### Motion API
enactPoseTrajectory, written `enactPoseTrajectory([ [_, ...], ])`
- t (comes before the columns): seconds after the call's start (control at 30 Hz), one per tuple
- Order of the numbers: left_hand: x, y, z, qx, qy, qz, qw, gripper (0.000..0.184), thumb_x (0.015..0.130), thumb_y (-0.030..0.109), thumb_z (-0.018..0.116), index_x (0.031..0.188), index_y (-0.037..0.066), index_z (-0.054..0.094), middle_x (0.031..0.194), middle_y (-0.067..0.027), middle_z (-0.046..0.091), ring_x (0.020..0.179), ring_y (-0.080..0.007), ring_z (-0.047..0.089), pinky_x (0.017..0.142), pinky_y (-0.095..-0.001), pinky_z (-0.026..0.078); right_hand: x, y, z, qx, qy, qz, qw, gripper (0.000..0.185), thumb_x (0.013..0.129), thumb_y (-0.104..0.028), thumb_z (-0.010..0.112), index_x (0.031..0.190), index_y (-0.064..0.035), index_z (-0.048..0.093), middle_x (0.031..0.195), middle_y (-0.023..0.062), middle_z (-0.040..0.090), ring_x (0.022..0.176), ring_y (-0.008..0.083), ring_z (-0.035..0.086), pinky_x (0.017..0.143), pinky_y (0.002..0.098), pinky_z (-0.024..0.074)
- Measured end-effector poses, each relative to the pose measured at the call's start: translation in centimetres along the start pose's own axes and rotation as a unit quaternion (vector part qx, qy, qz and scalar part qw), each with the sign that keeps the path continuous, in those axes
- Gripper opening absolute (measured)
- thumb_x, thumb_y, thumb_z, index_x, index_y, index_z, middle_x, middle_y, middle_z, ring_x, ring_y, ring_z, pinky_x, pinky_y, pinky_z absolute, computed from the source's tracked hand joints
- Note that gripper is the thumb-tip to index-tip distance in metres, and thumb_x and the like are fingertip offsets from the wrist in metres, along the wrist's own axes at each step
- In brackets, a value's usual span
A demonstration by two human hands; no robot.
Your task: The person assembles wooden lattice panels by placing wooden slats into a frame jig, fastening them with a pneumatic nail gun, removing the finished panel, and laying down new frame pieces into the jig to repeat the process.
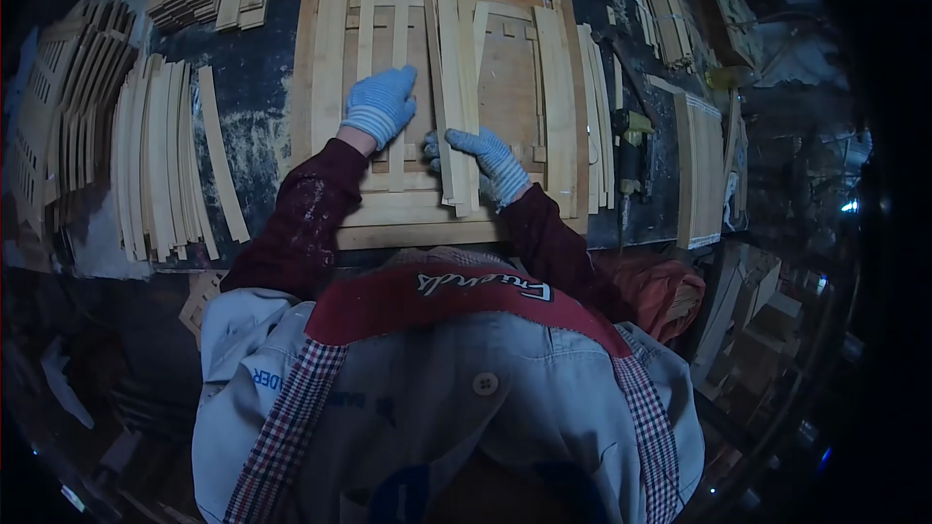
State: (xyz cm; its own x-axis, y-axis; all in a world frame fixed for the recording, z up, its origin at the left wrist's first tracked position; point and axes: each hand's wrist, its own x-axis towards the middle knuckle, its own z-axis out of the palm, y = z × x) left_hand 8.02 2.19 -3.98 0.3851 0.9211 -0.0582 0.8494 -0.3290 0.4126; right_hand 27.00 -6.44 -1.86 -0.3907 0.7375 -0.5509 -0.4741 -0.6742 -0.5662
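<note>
My left hand (pixel 380 104), in a blue knitted glove, is closed over a narrow upright slat (pixel 401 39) inside the wooden frame (pixel 309 68); its fingertips are partly hidden. My right hand (pixel 482 157), gloved the same way, grips the lower part of a small bundle of long wooden strips (pixel 456 87). These strips lie lengthwise over the frame, right of its middle. Another narrow slat (pixel 366 34) stands to the left of my left hand. A wider board (pixel 554 97) runs along the frame's right side.
Stacked strips (pixel 155 160) and a loose curved strip (pixel 221 155) lie left of the frame. On the right are a power tool (pixel 632 150), more strips (pixel 595 126) and a stack of boards (pixel 698 170). Slotted panels (pixel 44 107) stand far left.
</note>
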Motion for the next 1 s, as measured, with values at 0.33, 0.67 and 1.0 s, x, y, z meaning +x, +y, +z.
enactPoseTrajectory([
  [0.33,0.6,0.1,-0.3,0.047,-0.005,-0.045,0.998,0.025,0.082,0.021,0.059,0.101,0.007,0.054,0.086,-0.0158,0.064,0.079,-0.0350,0.065,0.068,-0.0464,0.052,2.1,0.6,0.9,-0.232,0.188,-0.142,0.944,0.032,0.075,-0.015,0.077,0.099,-0.0010,0.062,0.082,0.0073,0.065,0.070,0.0180,0.062,0.064,0.0322,0.0515],
  [0.67,0.3,1.8,2.8,0.091,0.142,0.087,0.982,0.052,0.086,0.034,0.057,0.130,0.007,0.048,0.135,-0.0203,0.044,0.125,-0.0346,0.043,0.104,-0.0457,0.033,-0.2,-0.4,-2.1,-0.075,0.110,-0.044,0.990,0.027,0.089,-0.024,0.063,0.097,0.0021,0.059,0.082,0.0128,0.066,0.069,0.0204,0.065,0.059,0.0294,0.0564],
  [1.0,-0.1,4.4,2.5,-0.089,0.107,-0.029,0.990,0.048,0.086,0.031,0.058,0.126,0.005,0.053,0.103,-0.0177,0.064,0.095,-0.0317,0.062,0.084,-0.0375,0.049,-0.8,-1.4,-3.0,-0.082,0.115,-0.069,0.988,0.029,0.083,-0.012,0.064,0.107,0.0032,0.059,0.088,0.0134,0.067,0.074,0.0239,0.065,0.066,0.0361,0.0560],
])
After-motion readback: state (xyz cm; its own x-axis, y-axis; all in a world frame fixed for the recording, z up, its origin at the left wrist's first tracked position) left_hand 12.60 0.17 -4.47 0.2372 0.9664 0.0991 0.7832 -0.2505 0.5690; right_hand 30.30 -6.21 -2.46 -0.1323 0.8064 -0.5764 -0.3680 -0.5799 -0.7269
